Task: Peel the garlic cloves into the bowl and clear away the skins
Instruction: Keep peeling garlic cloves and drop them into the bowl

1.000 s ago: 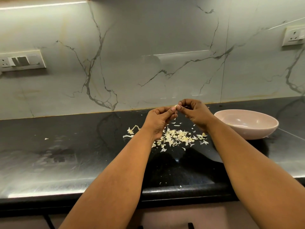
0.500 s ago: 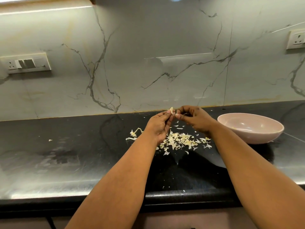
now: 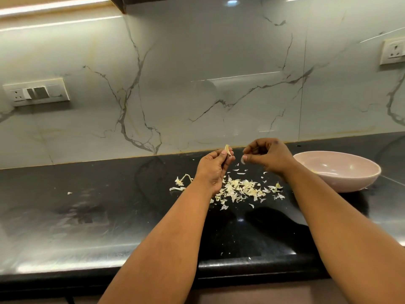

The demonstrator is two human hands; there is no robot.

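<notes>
The left hand (image 3: pixel 213 170) pinches a garlic clove (image 3: pixel 228 149) at its fingertips, the pale tip standing up above them. Just to its right, apart from it, the right hand (image 3: pixel 268 157) is curled, and a sliver of skin (image 3: pixel 242 160) hangs at its thumb tip. Below and between the two hands a heap of skins (image 3: pixel 241 189) lies scattered on the counter (image 3: pixel 109 216), with a few stray bits to the left hand's left. The bowl (image 3: pixel 341 185) stands just right of the right wrist.

Judging by the heap, peeling is well along; this clove looks partly stripped, and the clearing of skins is not yet begun.

The right forearm covers the bowl's near-left side, so its contents are hard to count; only a pale scrap shows there. Whether unpeeled cloves remain cannot be told.
</notes>
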